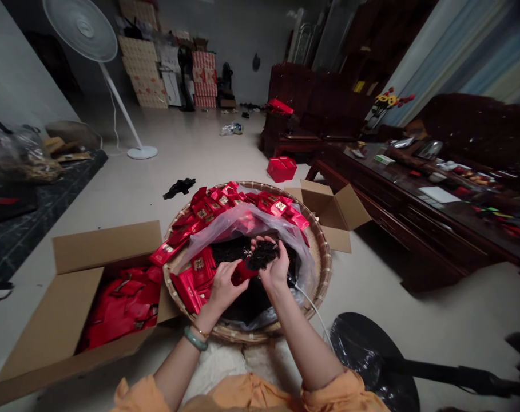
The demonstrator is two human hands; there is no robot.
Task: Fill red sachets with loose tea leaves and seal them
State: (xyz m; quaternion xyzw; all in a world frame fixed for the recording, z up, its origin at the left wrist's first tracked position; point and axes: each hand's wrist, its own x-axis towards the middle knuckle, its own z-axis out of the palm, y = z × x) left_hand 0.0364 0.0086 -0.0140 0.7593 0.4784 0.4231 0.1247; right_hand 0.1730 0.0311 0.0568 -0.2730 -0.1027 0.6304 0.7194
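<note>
My left hand [225, 286] grips a small red packet [243, 271] between thumb and fingers. Palm up and cupped beside it, my right hand [279, 266] holds a heap of dark dried leaves [263, 254], which looks like loose tea. The heap is right at the packet, and I cannot tell whether any leaves are inside. Below both hands, a clear plastic bag [305, 263] lies spread in a round woven bamboo tray [326, 269], with more dark leaves [229, 250] in it. Several red packets with gold labels [202, 213] lie along the tray's far and left sides.
An open cardboard box [40, 320] full of red packets [124, 303] stands at the left. Another open box [328, 209] and a red box [282, 169] are beyond the tray. A black round base [371, 349] lies at lower right, near a white cord [313, 306].
</note>
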